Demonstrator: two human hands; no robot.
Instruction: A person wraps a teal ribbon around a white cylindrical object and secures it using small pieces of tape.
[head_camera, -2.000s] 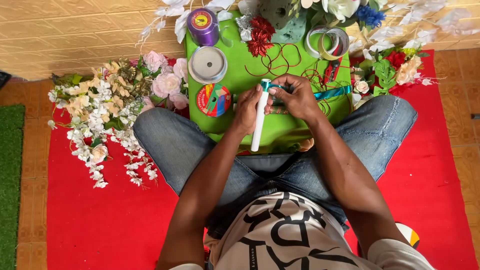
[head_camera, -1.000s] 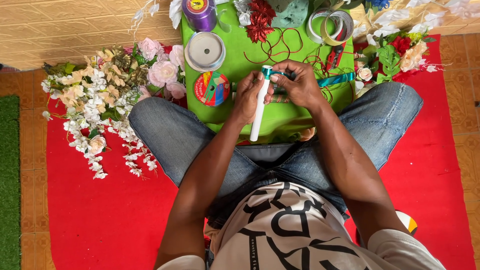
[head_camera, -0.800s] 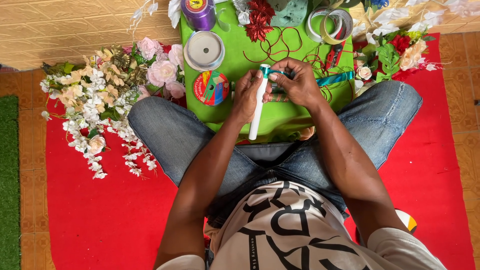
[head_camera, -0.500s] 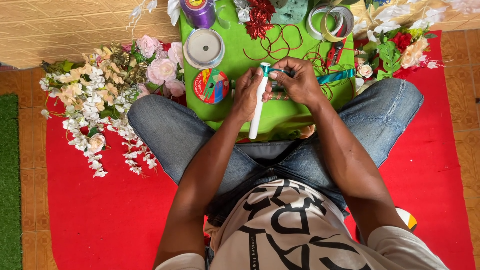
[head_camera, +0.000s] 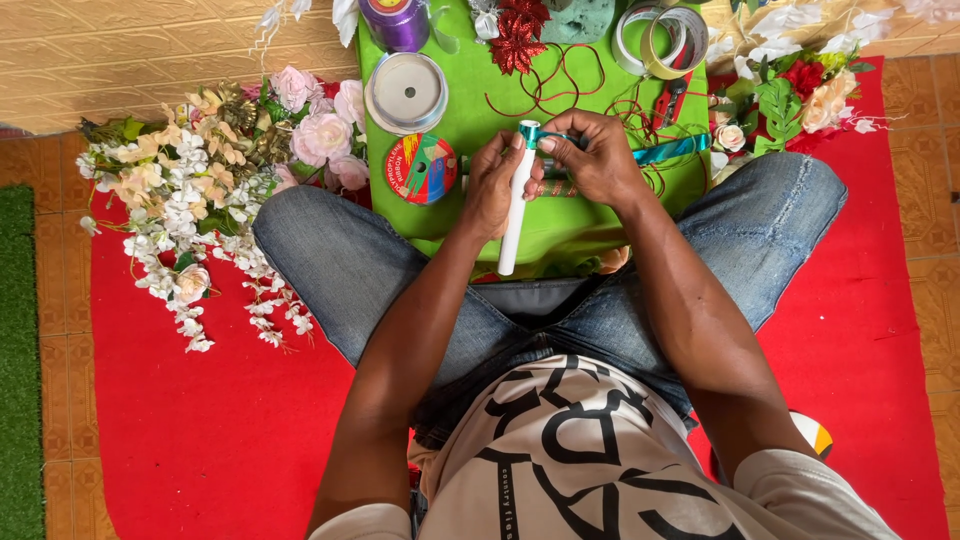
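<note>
The left hand (head_camera: 492, 185) is wrapped around a slim white tube (head_camera: 513, 215), held nearly upright over the green board (head_camera: 470, 120) above the lap. The right hand (head_camera: 592, 160) pinches teal ribbon (head_camera: 672, 150) against the tube's top end, which is already teal. At nine o'clock lies a colourful ribbon spool (head_camera: 421, 168); at eleven, a silver reel (head_camera: 406, 92).

Both forearms reached forward, wrists close together. The left hand (head_camera: 495, 180) was curled in a grip, thumb up; the right hand (head_camera: 592, 155) pinched just beside it, fingers bent.
</note>
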